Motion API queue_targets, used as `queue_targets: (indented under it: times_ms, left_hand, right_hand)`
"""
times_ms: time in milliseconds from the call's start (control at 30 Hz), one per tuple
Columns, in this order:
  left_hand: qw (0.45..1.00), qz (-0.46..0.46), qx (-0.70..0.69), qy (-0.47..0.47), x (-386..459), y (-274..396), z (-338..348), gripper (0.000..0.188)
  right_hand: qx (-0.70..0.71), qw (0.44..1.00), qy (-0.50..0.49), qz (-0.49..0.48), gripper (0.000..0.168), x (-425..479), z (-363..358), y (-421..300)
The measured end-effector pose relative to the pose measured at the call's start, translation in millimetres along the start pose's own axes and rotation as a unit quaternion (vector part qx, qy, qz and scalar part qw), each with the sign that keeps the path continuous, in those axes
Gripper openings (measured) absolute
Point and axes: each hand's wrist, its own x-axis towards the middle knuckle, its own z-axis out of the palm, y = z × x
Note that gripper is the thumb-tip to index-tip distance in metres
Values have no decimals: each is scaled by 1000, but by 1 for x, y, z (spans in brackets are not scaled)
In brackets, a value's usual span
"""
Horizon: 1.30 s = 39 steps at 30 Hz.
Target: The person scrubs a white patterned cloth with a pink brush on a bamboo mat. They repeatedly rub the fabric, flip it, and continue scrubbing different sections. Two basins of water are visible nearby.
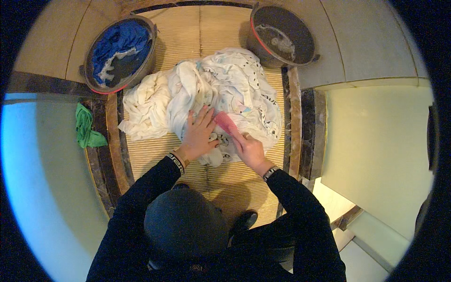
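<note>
A heap of white printed cloth (pixel 232 81) lies bunched on the ribbed floor in front of me. My left hand (pixel 200 132) presses down on the fabric with its fingers spread. Gripped in my right hand (pixel 249 149) is a pink scrubbing brush (pixel 226 122), set against the cloth just right of my left fingertips. The brush's bristles are hidden beneath it. Against the heap's left side rests a crumpled cream cloth (pixel 149 105).
At the back left stands a dark bucket (pixel 152 65) holding blue fabric (pixel 118 42) and suds. Another dark bucket (pixel 259 38), at the back right, contains foamy water (pixel 278 40). A green cloth (pixel 86 127) hangs over the left ledge. Stone edging (pixel 294 105) borders the ribbed floor (pixel 179 33).
</note>
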Motion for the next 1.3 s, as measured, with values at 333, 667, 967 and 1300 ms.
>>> queue_targets:
  times_ms: [333,667,967,1300]
  left_hand:
    - [993,-59,-25,-94,-5,-15,26,88]
    - [994,-62,-26,-85,0,-12,29,92]
    - [997,-48,-32,-49,-8,-15,31,86]
    - [993,12,-99,58,-5,-7,38,48]
  right_hand:
    - [-58,978,41,198,19,5,5,90]
    - [-166,972,-41,159,48,-32,-43,153]
    - [-51,962,-83,254,28,-34,-27,163]
    - [-187,912,-275,239,26,-3,-132,98]
